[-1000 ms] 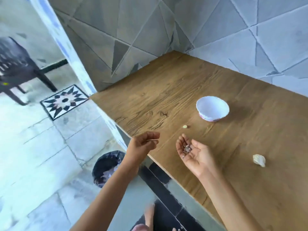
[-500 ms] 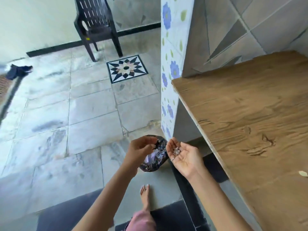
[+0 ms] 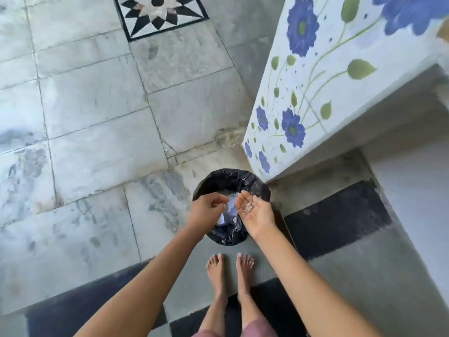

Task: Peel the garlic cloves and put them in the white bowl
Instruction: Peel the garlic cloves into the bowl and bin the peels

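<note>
Since 1 s ago the view has been swung off the counter and down to the floor. The bowl and the cloves, then seen on the counter, are now out of view, so their present position cannot be confirmed.

Both hands are now held over the bin [image 3: 218, 176], which stands at 7 o'clock from the floral panel [image 3: 315, 93]. The right hand [image 3: 258, 215] is positioned over the rim at 3 o'clock, palm up, fingers loosely cupped, and a small heap of skins [image 3: 248, 207] is carried in the palm. The left hand [image 3: 206, 211] is positioned at 9 o'clock, fingers curled toward the thumb; whether a skin is pinched there cannot be told.

The step in hand is judged to be waste disposal, not peeling. The skins are not yet tipped out. A return to the counter is expected to be required before further cloves can be peeled and placed in the bowl.
</note>
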Demonstrator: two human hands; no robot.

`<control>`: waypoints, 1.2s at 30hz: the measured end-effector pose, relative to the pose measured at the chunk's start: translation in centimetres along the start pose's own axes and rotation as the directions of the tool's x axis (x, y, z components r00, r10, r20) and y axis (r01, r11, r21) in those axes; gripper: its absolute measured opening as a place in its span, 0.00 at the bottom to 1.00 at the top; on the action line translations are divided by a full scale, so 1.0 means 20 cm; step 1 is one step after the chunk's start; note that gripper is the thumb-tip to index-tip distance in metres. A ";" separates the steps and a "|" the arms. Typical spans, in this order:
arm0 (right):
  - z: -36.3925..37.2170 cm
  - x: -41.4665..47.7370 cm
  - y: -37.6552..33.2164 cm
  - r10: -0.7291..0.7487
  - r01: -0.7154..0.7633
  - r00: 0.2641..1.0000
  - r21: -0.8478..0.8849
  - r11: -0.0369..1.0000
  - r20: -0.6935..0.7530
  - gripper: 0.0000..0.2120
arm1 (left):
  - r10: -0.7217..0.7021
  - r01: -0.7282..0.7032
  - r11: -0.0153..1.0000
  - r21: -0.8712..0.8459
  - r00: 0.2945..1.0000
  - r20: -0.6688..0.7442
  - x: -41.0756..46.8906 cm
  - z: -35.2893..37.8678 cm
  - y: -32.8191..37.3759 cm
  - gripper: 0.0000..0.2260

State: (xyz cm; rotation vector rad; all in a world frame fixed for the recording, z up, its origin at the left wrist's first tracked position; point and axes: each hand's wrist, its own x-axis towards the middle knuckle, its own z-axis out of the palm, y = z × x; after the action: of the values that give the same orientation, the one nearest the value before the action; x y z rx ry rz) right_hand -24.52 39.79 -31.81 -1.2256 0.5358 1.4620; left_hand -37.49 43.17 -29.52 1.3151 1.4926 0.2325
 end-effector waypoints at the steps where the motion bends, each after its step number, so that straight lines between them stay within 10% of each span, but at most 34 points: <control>1: -0.02 0.16 0.03 0.003 -0.004 1.000 -0.020 1.000 -0.031 0.17 | -0.013 0.013 1.000 0.017 1.000 0.013 0.13 0.05 -0.10 0.11; 7: -0.19 0.94 0.17 0.104 -0.106 0.994 -0.120 0.987 -0.019 0.34 | -0.094 0.091 0.994 0.063 0.995 0.042 0.73 0.40 -0.71 0.10; 15: -0.45 1.36 0.31 0.121 -0.144 0.985 -0.208 0.967 -0.122 0.34 | -0.146 0.141 0.978 -0.154 0.989 -0.022 0.93 0.72 -1.04 0.13; 22: -0.46 1.44 0.31 0.175 -0.186 0.981 -0.159 0.970 -0.080 0.35 | 0.217 -0.148 0.938 -0.314 0.956 0.196 0.83 0.91 -1.03 0.16; 26: -0.47 1.42 0.29 0.201 -0.206 0.978 -0.151 0.967 -0.053 0.35 | -0.218 0.243 0.948 -0.206 0.966 0.136 0.95 0.90 -1.17 0.21; 32: -0.44 1.42 0.29 0.203 -0.215 0.976 -0.186 0.959 -0.080 0.30 | 0.381 -0.305 0.900 -0.312 0.898 0.221 0.90 0.95 -1.09 0.17; 36: -0.45 1.38 0.32 0.160 -0.166 0.986 -0.194 0.967 -0.049 0.26 | -0.173 0.150 0.975 0.165 0.975 0.136 1.07 0.89 -1.19 0.17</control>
State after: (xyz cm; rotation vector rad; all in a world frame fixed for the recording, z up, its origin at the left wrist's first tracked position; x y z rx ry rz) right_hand -22.99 42.53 -61.34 -1.3893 0.5336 1.6678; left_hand -33.38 43.17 -65.85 1.2932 1.5036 -0.0873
